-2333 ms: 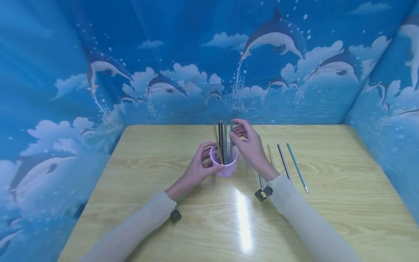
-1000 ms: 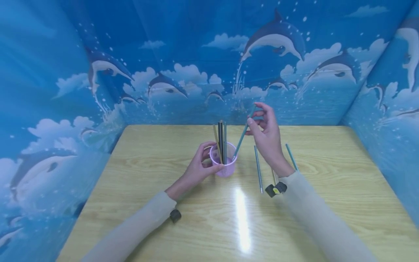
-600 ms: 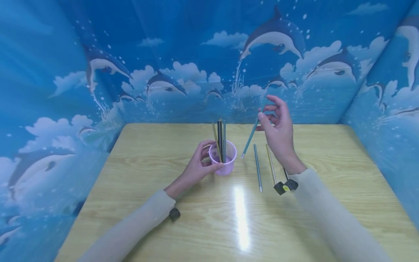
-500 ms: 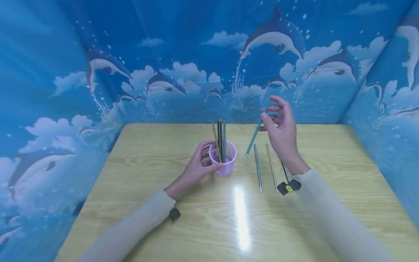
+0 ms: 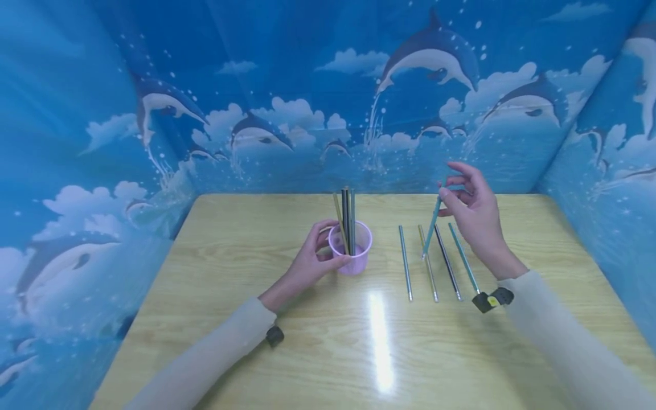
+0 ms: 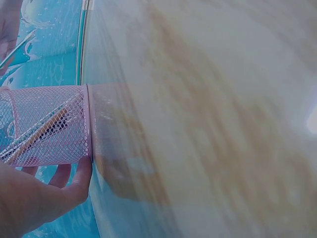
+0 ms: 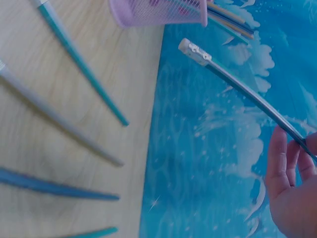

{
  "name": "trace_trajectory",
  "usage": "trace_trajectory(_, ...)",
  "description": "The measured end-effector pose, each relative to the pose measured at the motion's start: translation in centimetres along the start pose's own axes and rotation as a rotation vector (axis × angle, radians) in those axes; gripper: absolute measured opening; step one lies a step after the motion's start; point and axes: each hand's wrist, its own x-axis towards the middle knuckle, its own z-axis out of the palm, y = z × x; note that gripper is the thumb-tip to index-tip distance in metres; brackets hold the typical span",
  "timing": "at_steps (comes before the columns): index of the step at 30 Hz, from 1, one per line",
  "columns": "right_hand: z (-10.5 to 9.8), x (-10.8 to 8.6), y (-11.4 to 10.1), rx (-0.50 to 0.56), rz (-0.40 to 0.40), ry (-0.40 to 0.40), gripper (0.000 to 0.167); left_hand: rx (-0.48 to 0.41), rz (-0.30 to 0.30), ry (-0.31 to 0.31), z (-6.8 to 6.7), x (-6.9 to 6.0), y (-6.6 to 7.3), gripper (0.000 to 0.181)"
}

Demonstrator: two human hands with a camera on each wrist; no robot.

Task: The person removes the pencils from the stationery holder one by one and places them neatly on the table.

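Note:
In the head view my left hand [image 5: 312,259] holds a pink mesh pencil cup [image 5: 360,264] from its left side, thumb near the front rim. The cup stands upright with several pencils [image 5: 350,216] leaning in it. My right hand [image 5: 476,219] pinches a teal pencil [image 5: 431,232] between thumb and fingers, above the table to the right of the cup. This pencil tilts with its eraser end [image 7: 190,48] down. The left wrist view shows fingers [image 6: 74,186] against the cup's mesh wall [image 6: 54,124].
On the wooden table [image 5: 256,245], right of the cup, a blue pencil [image 5: 405,265], a yellow pencil [image 5: 431,280], a dark pencil [image 5: 449,265] and a teal pencil [image 5: 463,257] lie spaced in a row. A dolphin-print curtain [image 5: 307,85] stands behind.
My right hand has drawn the teal pencil up out of the cup and carried it right, over the row of pencils. The left hand has stayed on the cup.

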Motion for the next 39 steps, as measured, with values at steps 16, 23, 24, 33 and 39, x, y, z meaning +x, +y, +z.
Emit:
trace_trajectory(16, -5.2, -1.2, 2.3, -0.158, 0.187, -0.08, 0.052, -0.009, -0.001, -0.004, 0.0, 0.0, 0.0, 0.081)
trace_trajectory(23, -7.7, -1.4, 3.8, -0.235, 0.265, -0.121, 0.05, -0.018, -0.003, -0.007, 0.0, 0.0, 0.0, 0.083)
trace_trajectory(24, -8.1, -1.4, 4.0, -0.241, 0.275, -0.137, 0.05, -0.02, -0.005, -0.008, 0.0, 0.0, 0.0, 0.083)
trace_trajectory(33, -10.4, -0.9, 6.6, -0.356, 0.415, -0.326, 0.058, -0.016, -0.018, -0.009, 0.0, 0.1, 0.0, 0.084)
trace_trajectory(39, -11.2, -0.4, 7.8, -0.41, 0.502, -0.403, 0.059, -0.015, -0.027, -0.012, 0.0, 0.1, 0.0, 0.083)
